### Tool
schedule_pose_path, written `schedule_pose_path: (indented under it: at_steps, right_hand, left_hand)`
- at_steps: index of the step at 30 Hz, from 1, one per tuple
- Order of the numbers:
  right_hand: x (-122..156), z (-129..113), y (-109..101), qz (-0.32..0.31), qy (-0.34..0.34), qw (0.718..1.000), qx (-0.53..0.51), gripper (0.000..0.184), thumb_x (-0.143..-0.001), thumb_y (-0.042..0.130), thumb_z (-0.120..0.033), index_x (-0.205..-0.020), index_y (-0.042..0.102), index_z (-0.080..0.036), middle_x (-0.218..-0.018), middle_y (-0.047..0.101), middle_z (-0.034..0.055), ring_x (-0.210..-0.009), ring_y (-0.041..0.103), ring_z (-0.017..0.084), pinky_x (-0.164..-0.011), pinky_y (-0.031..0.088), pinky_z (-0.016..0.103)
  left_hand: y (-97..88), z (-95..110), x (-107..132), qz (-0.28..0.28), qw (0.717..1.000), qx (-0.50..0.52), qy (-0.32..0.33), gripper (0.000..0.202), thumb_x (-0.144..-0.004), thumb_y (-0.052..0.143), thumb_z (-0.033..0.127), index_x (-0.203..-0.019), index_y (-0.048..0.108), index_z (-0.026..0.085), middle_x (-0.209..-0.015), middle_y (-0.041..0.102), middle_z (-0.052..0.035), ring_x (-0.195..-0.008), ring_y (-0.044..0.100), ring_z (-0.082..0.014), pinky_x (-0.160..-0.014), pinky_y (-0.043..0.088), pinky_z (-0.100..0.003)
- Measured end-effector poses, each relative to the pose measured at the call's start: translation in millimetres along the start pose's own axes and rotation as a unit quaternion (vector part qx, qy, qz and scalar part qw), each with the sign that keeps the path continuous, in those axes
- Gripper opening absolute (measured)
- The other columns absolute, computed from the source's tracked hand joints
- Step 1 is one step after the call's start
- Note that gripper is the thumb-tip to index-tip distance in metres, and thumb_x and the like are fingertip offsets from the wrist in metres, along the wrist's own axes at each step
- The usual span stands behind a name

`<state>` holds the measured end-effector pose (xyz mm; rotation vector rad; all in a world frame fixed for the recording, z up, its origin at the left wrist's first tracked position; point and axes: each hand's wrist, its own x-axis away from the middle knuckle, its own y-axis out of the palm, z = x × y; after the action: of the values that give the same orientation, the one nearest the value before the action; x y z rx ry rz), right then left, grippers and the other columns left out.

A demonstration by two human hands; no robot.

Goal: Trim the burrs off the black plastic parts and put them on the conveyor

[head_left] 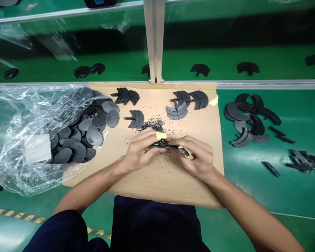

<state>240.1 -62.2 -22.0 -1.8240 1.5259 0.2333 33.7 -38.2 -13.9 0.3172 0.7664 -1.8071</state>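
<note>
Head view: left hand [141,148], right hand [198,155] pinched closed on thin black plastic part [169,146], over brown cardboard sheet [157,189]. Part looks mid-assembly. Stemmed dark crescent plates [137,119] probably done; bagged round black discs [94,137], tiny black bits [156,124] apparently left.

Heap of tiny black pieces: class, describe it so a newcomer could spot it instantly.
On the green workbench lies a tan cardboard sheet. Near its middle, just beyond the left hand, sits the heap of tiny black pieces. Unlike the larger, dark, curved plastic parts beside it, this is a mound of loose, crumb-like specks.
</note>
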Motion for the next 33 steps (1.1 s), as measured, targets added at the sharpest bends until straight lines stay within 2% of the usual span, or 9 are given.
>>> schedule_pose_path:
  at_steps: [5, 11, 18, 22, 24, 26, 27, 30, 33]
  right_hand:
    - [0, 0, 0, -0.016, 0.017, 1.000, 0.004, 0.029, -0.090, 0.062, -0.008, -0.114, 0.070, -0.022, -0.099, 0.077, 0.0091, -0.086, 0.075, 0.021, -0.071, 0.063, 0.033]
    - [-1, 2, -1, -0.014, -0.006, 0.999, 0.031, 0.029, -0.089, 0.061, -0.006, -0.112, 0.069, -0.022, -0.098, 0.077, 0.0082, -0.083, 0.074, 0.019, -0.070, 0.062, 0.031]
    - [1, 3, 2, -0.009, 0.010, 1.000, 0.019, 0.027, -0.088, 0.062, -0.008, -0.109, 0.071, -0.023, -0.093, 0.077, 0.0060, -0.076, 0.073, 0.019, -0.066, 0.061, 0.032]
    - [-2, 0, 1, 0.005, 0.021, 1.000, -0.018, 0.024, -0.089, 0.065, -0.010, -0.108, 0.072, -0.023, -0.096, 0.077, 0.0065, -0.083, 0.075, 0.020, -0.071, 0.063, 0.034]
    - [-5, -2, 0, 0.022, 0.042, 0.998, -0.034, 0.017, -0.090, 0.067, -0.013, -0.103, 0.072, -0.023, -0.092, 0.077, 0.0058, -0.081, 0.075, 0.020, -0.071, 0.062, 0.033]
    - [-8, -3, -1, 0.020, 0.067, 0.996, -0.060, 0.010, -0.090, 0.070, -0.016, -0.098, 0.072, -0.022, -0.089, 0.076, 0.0050, -0.079, 0.074, 0.019, -0.071, 0.061, 0.033]
    - [-9, -3, -1, 0.009, 0.076, 0.994, -0.077, 0.008, -0.090, 0.071, -0.017, -0.096, 0.071, -0.022, -0.089, 0.076, 0.0046, -0.078, 0.073, 0.018, -0.071, 0.061, 0.033]
    - [-12, -3, 0, -0.025, 0.079, 0.990, -0.115, 0.007, -0.092, 0.071, -0.019, -0.098, 0.072, -0.022, -0.090, 0.075, 0.0047, -0.080, 0.072, 0.018, -0.073, 0.060, 0.032]
    - [-13, -4, 1, -0.034, 0.061, 0.989, -0.128, 0.012, -0.091, 0.073, -0.021, -0.102, 0.073, -0.021, -0.097, 0.075, 0.0077, -0.089, 0.072, 0.020, -0.078, 0.060, 0.035]
  left_hand:
    - [0.2, 3, 0, 0.039, 0.999, -0.003, -0.005, 0.022, -0.090, 0.076, 0.024, -0.112, 0.076, 0.021, -0.089, 0.079, -0.0044, -0.076, 0.067, -0.0144, -0.070, 0.054, -0.029]
    - [-0.9, 3, 0, 0.017, 1.000, -0.015, -0.014, 0.022, -0.095, 0.070, 0.024, -0.115, 0.075, 0.018, -0.095, 0.079, -0.0069, -0.081, 0.068, -0.0143, -0.072, 0.056, -0.029]
    - [-0.5, 5, 0, 0.036, 0.999, -0.019, -0.011, 0.018, -0.092, 0.074, 0.026, -0.108, 0.077, 0.021, -0.086, 0.079, -0.0036, -0.073, 0.068, -0.0132, -0.067, 0.055, -0.028]
    - [-1.2, 1, 2, 0.010, 0.999, 0.041, -0.029, 0.036, -0.093, 0.071, 0.044, -0.120, 0.074, 0.022, -0.097, 0.079, -0.0071, -0.088, 0.071, -0.0170, -0.080, 0.058, -0.033]
    - [-3.3, -2, 3, -0.006, 0.992, 0.111, -0.067, 0.052, -0.096, 0.056, 0.061, -0.124, 0.072, 0.020, -0.104, 0.078, -0.0106, -0.096, 0.072, -0.0196, -0.085, 0.060, -0.037]
    - [-6.3, -5, 2, -0.026, 0.977, 0.173, -0.122, 0.061, -0.099, 0.041, 0.066, -0.117, 0.075, 0.019, -0.103, 0.078, -0.0121, -0.097, 0.073, -0.0204, -0.086, 0.060, -0.038]
    - [-7.9, -6, 2, -0.037, 0.970, 0.191, -0.146, 0.058, -0.100, 0.043, 0.064, -0.111, 0.077, 0.019, -0.100, 0.078, -0.0116, -0.094, 0.073, -0.0199, -0.083, 0.061, -0.037]
    - [-10.8, -8, -1, -0.060, 0.958, 0.226, -0.166, 0.033, -0.092, 0.070, 0.051, -0.093, 0.079, 0.019, -0.086, 0.076, -0.0077, -0.081, 0.070, -0.0164, -0.074, 0.059, -0.031]
    - [-10.5, -7, -2, -0.065, 0.949, 0.258, -0.167, 0.028, -0.087, 0.077, 0.046, -0.086, 0.079, 0.018, -0.081, 0.074, -0.0064, -0.076, 0.069, -0.0146, -0.069, 0.058, -0.028]
